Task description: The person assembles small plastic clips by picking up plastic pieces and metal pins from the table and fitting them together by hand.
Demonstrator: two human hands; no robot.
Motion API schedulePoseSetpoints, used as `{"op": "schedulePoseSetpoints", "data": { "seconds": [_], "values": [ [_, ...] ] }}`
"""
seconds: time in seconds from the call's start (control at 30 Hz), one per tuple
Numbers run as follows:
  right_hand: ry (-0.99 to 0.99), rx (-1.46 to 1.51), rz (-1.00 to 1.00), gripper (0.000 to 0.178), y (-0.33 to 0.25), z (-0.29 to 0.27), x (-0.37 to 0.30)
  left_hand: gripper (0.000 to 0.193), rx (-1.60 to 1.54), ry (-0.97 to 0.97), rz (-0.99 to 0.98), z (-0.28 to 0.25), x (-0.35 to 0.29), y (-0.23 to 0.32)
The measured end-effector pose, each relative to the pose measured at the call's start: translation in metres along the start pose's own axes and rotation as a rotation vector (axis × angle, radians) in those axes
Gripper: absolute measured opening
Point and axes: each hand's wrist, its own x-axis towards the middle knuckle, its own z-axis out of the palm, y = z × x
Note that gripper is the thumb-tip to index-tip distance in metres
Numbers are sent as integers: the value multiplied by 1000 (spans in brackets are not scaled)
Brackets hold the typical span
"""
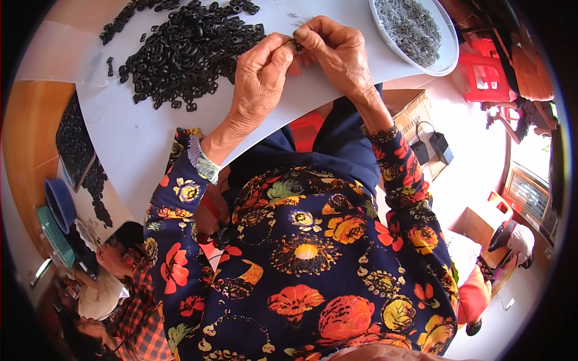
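Note:
My left hand (263,77) and my right hand (341,55) meet above the white table (141,135), thumbs and forefingers closed. Between their fingertips is a small black plastic piece (297,46), mostly covered by the fingers. It resembles the parts in the big pile of small black plastic pieces with holes (180,60), just left of my left hand. To the right of my right hand stands a round white basin (447,67), filled with small clear or silvery pieces (409,33) too fine to make out.
A few clear bits (295,16) lie beyond my hands. Below the table's right edge are a cardboard box (406,103) and a black object (441,147). A red stool (487,77) stands farther right. At left, a person in a checked shirt (141,310) sits near blue and green baskets (55,234).

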Motion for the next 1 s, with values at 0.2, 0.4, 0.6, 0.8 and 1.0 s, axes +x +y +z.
{"op": "schedulePoseSetpoints", "data": {
  "seconds": [0.2, 0.4, 0.6, 0.8, 1.0],
  "values": [
    [-18, 60, -38, 17, 2, -3, 0, 20, -15, -3, 43, -6, 5, 5],
    [-56, 163, 36, 13, -3, -4, -3, 15, 474, 87, 237, -57, 47, 12],
    [-48, 187, 61, 13, -3, -4, -4, 15, 855, -52, 430, -112, 94, 0],
    [-34, 118, 78, 16, -1, -5, -4, 17, 1057, -339, 387, -97, 110, -5],
    [-49, 120, 75, 14, -4, -5, -5, 15, 1040, -352, 257, -93, 110, -11]
  ]
}}
